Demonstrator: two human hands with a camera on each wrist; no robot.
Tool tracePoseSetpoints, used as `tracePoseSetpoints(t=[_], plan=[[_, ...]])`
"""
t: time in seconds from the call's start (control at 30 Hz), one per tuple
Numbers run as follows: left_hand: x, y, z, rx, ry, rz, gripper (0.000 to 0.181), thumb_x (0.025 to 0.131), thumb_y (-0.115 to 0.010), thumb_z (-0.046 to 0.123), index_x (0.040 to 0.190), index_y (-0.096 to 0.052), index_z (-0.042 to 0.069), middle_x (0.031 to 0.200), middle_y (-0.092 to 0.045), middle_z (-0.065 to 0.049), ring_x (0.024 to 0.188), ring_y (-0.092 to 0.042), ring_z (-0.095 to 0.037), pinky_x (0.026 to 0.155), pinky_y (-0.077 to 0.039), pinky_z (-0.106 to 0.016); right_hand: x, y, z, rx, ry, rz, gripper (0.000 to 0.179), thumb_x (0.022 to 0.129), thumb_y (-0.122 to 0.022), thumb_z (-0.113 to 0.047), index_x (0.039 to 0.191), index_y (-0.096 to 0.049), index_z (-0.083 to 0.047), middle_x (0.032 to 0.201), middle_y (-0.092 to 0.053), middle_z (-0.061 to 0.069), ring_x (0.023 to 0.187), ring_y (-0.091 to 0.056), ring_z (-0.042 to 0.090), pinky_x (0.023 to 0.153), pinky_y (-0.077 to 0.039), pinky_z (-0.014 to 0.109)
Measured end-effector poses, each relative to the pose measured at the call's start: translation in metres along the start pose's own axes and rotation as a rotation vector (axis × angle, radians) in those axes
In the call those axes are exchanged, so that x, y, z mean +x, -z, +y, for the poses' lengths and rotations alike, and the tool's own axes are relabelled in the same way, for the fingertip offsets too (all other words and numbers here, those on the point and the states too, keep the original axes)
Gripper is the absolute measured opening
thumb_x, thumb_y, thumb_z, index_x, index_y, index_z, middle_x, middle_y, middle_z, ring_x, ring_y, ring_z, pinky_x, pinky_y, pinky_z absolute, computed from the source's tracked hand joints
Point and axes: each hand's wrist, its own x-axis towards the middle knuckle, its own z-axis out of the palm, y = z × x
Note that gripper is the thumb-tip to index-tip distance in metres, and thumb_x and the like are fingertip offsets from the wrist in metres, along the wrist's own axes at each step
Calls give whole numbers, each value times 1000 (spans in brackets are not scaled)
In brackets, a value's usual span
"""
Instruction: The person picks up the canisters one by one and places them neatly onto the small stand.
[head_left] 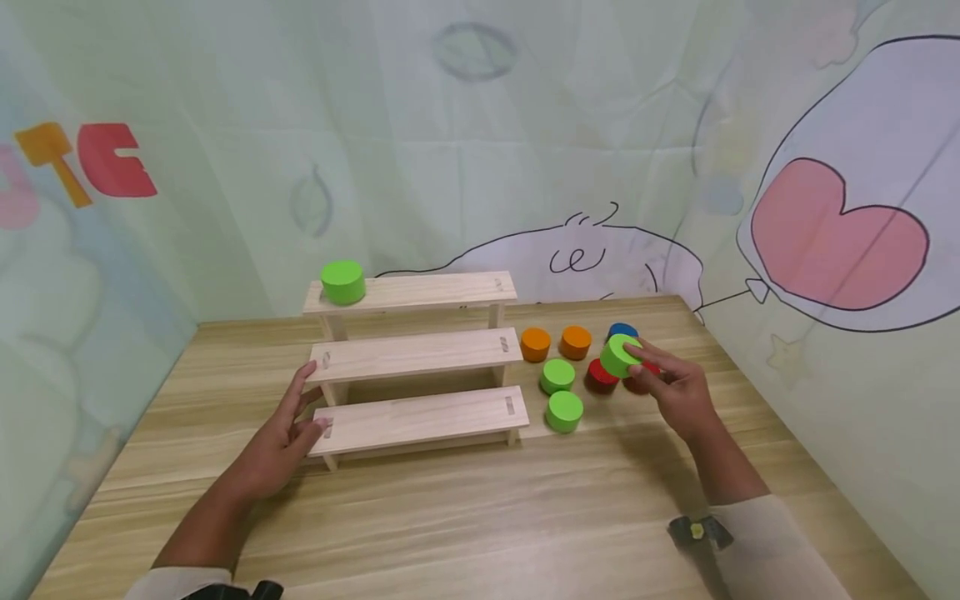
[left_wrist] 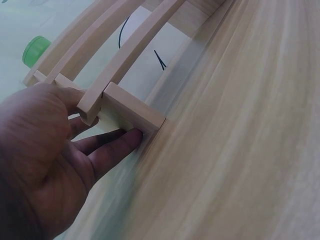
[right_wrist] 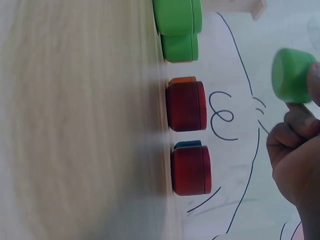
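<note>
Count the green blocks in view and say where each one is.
4. One green block at left on the top shelf; the right hand holds a second; on the table, right of the stand, sit a third and, nearer, a fourth.

Cartoon backdrop (head_left: 420, 167) walled in a wood-grain table (head_left: 450, 525)

The pale green backdrop rose behind the table and along both sides. To the right, a pale balloon (head_left: 847, 108) bore a pink heart (head_left: 840, 242), its string running toward a white outlined figure (head_left: 660, 250) at the table's far edge. A faint star (head_left: 786, 358) sat below. To the left, an orange hammer shape (head_left: 60, 157) stood beside a red letter-like shape (head_left: 103, 158).
</note>
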Motion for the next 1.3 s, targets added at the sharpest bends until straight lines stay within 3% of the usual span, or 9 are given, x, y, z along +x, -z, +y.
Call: tracePoseSetpoints(t=[0.13, 0.23, 0.33, 0.43, 0.5, 0.67, 0.87, 1.1, 1.3], plan=[[-1, 1, -1, 8, 7, -3, 84, 117, -50, 16, 176, 8, 34, 172, -25, -41, 140, -57, -63, 94, -48, -9, 4, -4, -3, 14, 67, 81, 33, 101, -71, 8, 133, -72, 9, 136, -70, -26, 130, -64, -12, 83, -60, 13], [-2, 2, 0, 18, 9, -3, 84, 118, -49, 17, 176, 9, 35, 172, -25, -40, 140, -57, -62, 94, -48, -9, 7, -7, -6, 30, 99, 117, 34, 98, -72, 12, 132, -72, 9, 135, -72, -27, 125, -68, -11, 74, -59, 11], [-2, 2, 0, 20, 7, 0, 84, 118, -49, 18, 176, 9, 35, 173, -25, -40, 141, -56, -63, 94, -47, -9, 10, -12, -10, 36, 109, 139, 35, 97, -71, 15, 132, -70, 12, 135, -72, -26, 93, -78, -6, 59, -50, 8], [-3, 2, -1, 21, -1, 0, 84, 118, -49, 17, 176, 9, 33, 172, -25, -41, 140, -56, -63, 94, -48, -9, 14, -16, -16, 11, 99, 167, 37, 96, -72, 15, 133, -70, 10, 134, -71, -26, 55, -62, -7, 47, -35, 12], [-3, 2, -2, 23, 0, 4, 84, 118, -49, 18, 176, 8, 34, 172, -25, -41, 139, -57, -63, 94, -47, -9, 17, -19, -21, -12, 85, 194, 37, 97, -73, 13, 134, -72, 7, 134, -71, -25, 45, -52, -4, 45, -32, 13], [-3, 1, -3, 12, 4, 7, 84, 117, -50, 18, 176, 7, 38, 172, -25, -41, 139, -58, -62, 94, -47, -9, 27, -24, -33, -43, 97, 218, 37, 99, -74, 7, 135, -73, 3, 139, -70, -16, 41, -48, 1, 46, -36, 11], [-1, 1, 1, 26, 17, 5, 84, 117, -51, 20, 176, 7, 36, 172, -27, -40, 140, -58, -62, 95, -48, -11, 39, -27, -47, -45, 187, 195, 37, 99, -71, 11, 135, -71, 6, 136, -70, -22, 42, -41, 0, 47, -31, 12], [0, 1, 2, 26, 13, 3, 84, 117, -51, 17, 176, 7, 36, 172, -27, -39, 142, -56, -62, 94, -50, -13, 53, -35, -58, -55, 202, 192, 38, 102, -69, 7, 140, -70, 3, 152, -65, 20, 44, -39, 1, 48, -31, 14], [0, 1, 0, 3, -7, 2, 85, 117, -51, 13, 177, 7, 31, 170, -27, -42, 135, -61, -62, 93, -51, -13, 68, -47, -75, -35, 199, 178, 38, 105, -68, 1, 143, -68, 0, 157, -60, 25, 43, -39, 7, 52, -37, 13]])
